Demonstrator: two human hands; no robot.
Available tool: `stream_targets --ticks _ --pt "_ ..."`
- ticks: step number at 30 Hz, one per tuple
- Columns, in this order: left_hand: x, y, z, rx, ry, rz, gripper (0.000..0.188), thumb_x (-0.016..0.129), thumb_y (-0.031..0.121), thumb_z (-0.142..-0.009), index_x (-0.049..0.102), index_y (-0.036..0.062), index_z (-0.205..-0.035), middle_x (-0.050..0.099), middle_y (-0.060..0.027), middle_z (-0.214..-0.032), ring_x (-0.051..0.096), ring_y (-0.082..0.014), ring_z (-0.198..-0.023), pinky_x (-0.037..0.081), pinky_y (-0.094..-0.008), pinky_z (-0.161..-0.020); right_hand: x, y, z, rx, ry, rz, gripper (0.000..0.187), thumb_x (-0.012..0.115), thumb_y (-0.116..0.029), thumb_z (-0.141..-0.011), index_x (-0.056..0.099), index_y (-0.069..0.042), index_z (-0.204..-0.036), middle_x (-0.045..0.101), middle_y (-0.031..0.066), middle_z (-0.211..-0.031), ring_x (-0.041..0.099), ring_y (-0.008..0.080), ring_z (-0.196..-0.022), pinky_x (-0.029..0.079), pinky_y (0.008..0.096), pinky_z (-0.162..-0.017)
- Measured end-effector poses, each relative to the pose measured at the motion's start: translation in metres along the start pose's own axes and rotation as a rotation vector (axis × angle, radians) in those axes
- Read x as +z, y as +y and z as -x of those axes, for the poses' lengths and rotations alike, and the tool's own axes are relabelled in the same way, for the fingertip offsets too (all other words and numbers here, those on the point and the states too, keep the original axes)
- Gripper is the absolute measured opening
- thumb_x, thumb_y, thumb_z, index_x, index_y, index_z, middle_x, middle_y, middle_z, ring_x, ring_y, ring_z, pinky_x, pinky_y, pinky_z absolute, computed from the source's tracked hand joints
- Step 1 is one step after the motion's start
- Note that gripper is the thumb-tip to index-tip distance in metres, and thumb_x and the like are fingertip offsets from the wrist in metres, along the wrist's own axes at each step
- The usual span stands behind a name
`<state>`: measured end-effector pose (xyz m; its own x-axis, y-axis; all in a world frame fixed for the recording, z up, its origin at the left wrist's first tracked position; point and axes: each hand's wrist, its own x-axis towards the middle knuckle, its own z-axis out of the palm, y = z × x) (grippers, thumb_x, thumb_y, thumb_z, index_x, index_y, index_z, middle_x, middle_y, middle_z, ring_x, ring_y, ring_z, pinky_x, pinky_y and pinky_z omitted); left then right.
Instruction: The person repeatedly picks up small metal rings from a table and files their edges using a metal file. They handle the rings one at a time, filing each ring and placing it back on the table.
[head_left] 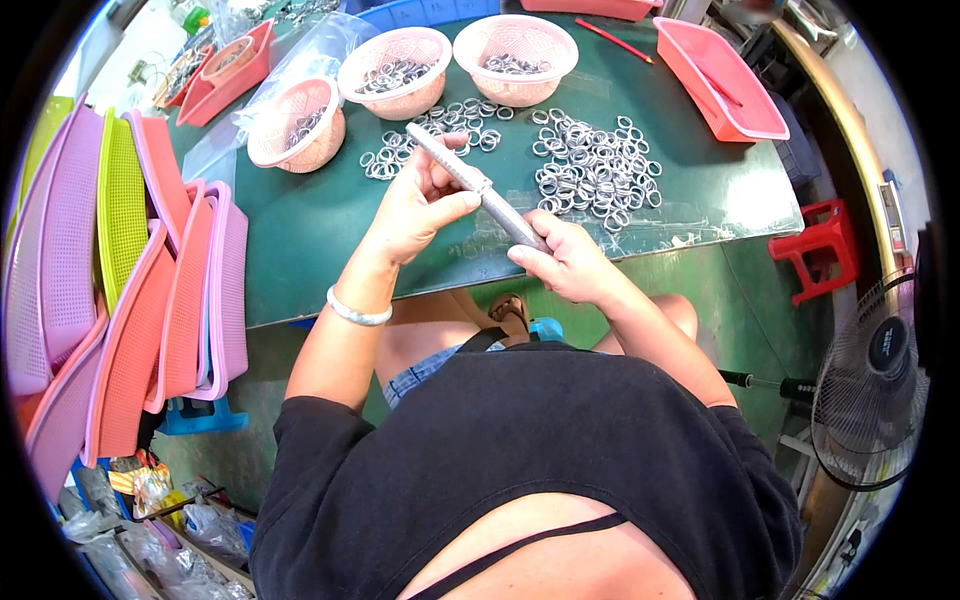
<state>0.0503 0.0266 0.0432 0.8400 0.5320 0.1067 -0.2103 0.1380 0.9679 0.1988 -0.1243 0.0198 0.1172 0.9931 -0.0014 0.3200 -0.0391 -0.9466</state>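
Observation:
A tapered metal ring mandrel (510,218) slants across both my hands above the near part of the green table. My right hand (574,262) is closed round its thick lower end. Toward the thin end, my left hand (412,212) grips it between thumb and fingers, the thumb lying along its side. A ring (484,187) seems to sit round the shaft by the left thumb, though it is small. Beyond my hands lie a large pile of silver rings (595,168) on the right and a smaller pile (478,122) on the left.
Three pink baskets, left (290,150), middle (410,103) and right (517,90), hold rings behind the piles. A red tray (730,125) sits at the table's right corner, near a red pencil (615,41). Stacked colourful baskets (130,270) stand left; a fan (880,380) and red stool (822,248) right.

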Motion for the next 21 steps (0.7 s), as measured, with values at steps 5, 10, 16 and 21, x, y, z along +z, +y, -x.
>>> stream_targets --ticks 5,10,16,21 --pt "0.001 0.0 0.004 -0.004 0.011 0.014 0.061 0.063 0.0 -0.073 0.031 0.0012 -0.125 0.057 -0.0091 -0.094 0.055 -0.0174 -0.094 0.041 -0.03 -0.086 0.0 -0.001 0.0 -0.023 -0.007 0.044 0.025 0.061 -0.024 -0.08 0.05 -0.002 -0.086 0.052 0.0088 -0.066 0.051 0.0169 -0.061 0.042 0.031 -0.058" --pt "0.003 -0.005 0.003 0.033 0.028 0.029 0.056 0.062 0.001 -0.074 0.033 0.0011 -0.123 0.056 -0.0096 -0.095 0.054 -0.0174 -0.093 0.042 -0.029 -0.084 -0.001 -0.002 0.0 -0.003 0.003 0.02 0.025 0.061 -0.024 -0.079 0.05 -0.002 -0.086 0.052 0.0084 -0.066 0.051 0.016 -0.061 0.042 0.0305 -0.057" --pt "-0.024 0.005 -0.029 0.31 0.218 0.23 0.028 0.053 0.006 -0.082 0.043 0.0032 -0.108 0.055 -0.0077 -0.092 0.054 -0.0149 -0.084 0.043 -0.0268 -0.076 -0.002 0.002 0.0 -0.017 0.006 -0.028 0.024 0.06 -0.023 -0.08 0.05 -0.002 -0.088 0.051 0.0052 -0.064 0.05 0.0129 -0.058 0.041 0.0277 -0.054" --pt "-0.04 0.033 -0.085 0.281 0.532 -0.095 0.04 0.061 0.014 -0.08 0.043 -0.0024 -0.112 0.058 -0.0101 -0.096 0.055 -0.0148 -0.082 0.043 -0.0256 -0.076 -0.006 0.008 0.004 0.011 -0.006 -0.304 0.02 0.057 -0.022 -0.083 0.048 -0.005 -0.089 0.051 -0.0003 -0.062 0.043 0.0034 -0.044 0.035 0.0186 -0.04"
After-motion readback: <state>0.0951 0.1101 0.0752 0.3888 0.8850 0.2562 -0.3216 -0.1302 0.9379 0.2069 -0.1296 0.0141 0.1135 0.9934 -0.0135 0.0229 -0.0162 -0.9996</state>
